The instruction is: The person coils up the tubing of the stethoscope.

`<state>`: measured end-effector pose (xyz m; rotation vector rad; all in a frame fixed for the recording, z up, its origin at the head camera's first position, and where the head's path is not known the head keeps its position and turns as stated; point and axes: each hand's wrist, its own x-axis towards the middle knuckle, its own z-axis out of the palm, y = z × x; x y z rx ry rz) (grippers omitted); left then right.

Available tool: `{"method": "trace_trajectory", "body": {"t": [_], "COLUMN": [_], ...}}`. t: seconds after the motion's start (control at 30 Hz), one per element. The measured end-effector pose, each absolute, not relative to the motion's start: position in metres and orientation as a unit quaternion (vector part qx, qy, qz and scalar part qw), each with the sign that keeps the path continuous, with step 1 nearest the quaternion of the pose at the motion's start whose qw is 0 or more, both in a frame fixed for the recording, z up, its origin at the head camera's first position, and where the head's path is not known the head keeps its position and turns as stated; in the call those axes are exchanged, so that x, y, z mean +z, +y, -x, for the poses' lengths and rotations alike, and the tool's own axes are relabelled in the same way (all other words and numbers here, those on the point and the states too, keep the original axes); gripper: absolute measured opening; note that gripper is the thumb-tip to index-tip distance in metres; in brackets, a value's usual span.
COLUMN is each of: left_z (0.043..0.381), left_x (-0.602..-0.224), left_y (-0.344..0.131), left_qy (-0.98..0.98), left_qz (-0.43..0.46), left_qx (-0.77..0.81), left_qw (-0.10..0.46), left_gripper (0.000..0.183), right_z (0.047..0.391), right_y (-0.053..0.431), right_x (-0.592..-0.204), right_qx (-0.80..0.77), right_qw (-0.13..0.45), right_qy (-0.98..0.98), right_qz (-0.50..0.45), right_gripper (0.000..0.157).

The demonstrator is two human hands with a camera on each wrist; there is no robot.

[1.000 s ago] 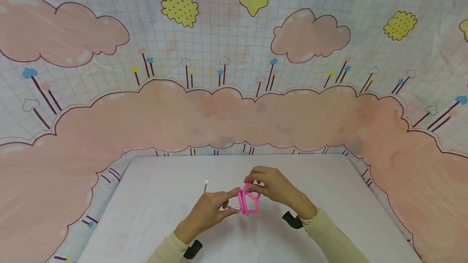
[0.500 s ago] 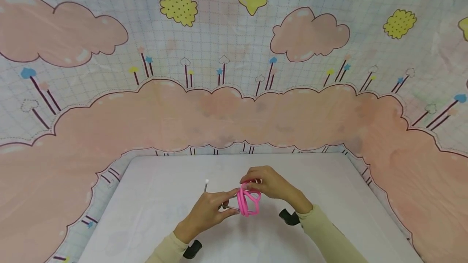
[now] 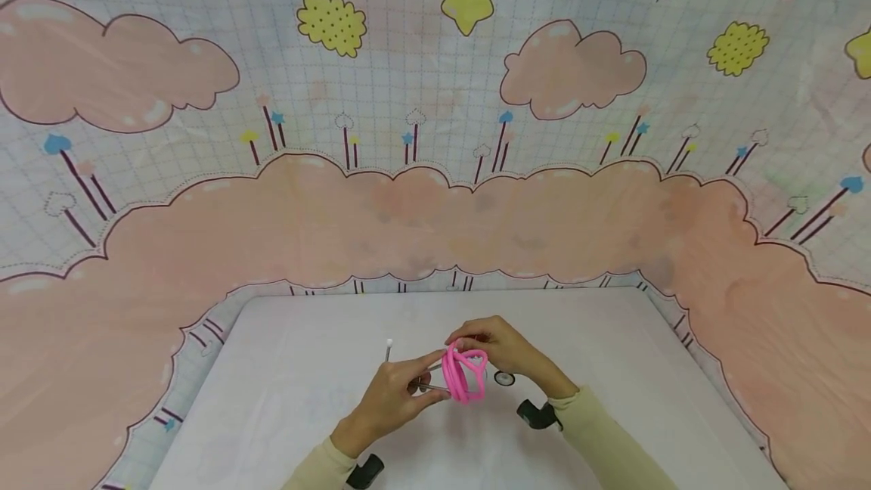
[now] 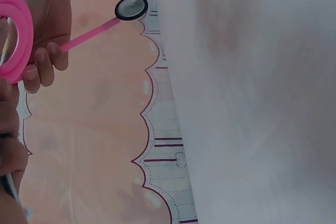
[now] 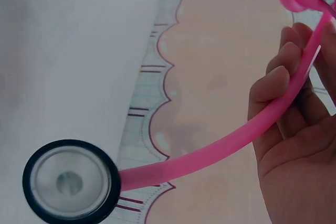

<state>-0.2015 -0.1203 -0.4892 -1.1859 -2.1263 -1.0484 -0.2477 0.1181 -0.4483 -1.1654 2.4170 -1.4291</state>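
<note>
A stethoscope with pink tubing (image 3: 454,378) is held above the white table, its tube wound in loops. My left hand (image 3: 391,395) grips its metal ear tubes, thumb and forefinger at the left side of the loops. One white eartip (image 3: 389,342) sticks up behind that hand. My right hand (image 3: 503,346) holds the tubing at the top of the loops, fingers curled round it. From the right hand a length of tube runs to the round chestpiece (image 5: 71,182), black-rimmed with a silver face, which hangs free. In the left wrist view, the chestpiece (image 4: 131,8) dangles beyond the right fingers.
The white tabletop (image 3: 306,339) lies beneath both hands. Behind it hangs a cloth backdrop (image 3: 435,225) printed with clouds and stars. Black wrist straps (image 3: 537,414) show below the sleeves.
My right hand has shifted slightly left along the loops. The chestpiece now shows below the right hand, where it was hidden before. The left hand keeps its grip.
</note>
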Motion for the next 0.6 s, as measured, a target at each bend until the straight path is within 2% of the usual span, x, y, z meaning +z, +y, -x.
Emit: {"method": "trace_trajectory", "body": {"t": [0.27, 0.6], "left_z": [0.207, 0.205], "left_x": [-0.490, -0.489], "left_y": [-0.118, -0.118], "left_qy": [-0.763, -0.776], "left_qz": [0.429, 0.397], "left_qx": [-0.403, -0.411], "left_qw": [0.266, 0.267], "left_gripper": [0.061, 0.059], "right_z": [0.243, 0.235], "right_y": [0.114, 0.108], "right_x": [-0.455, -0.457], "right_qx": [-0.486, -0.473], "right_qw": [0.043, 0.034], "right_qy": [0.816, 0.833], "right_qz": [0.310, 0.286], "right_gripper": [0.023, 0.025]}}
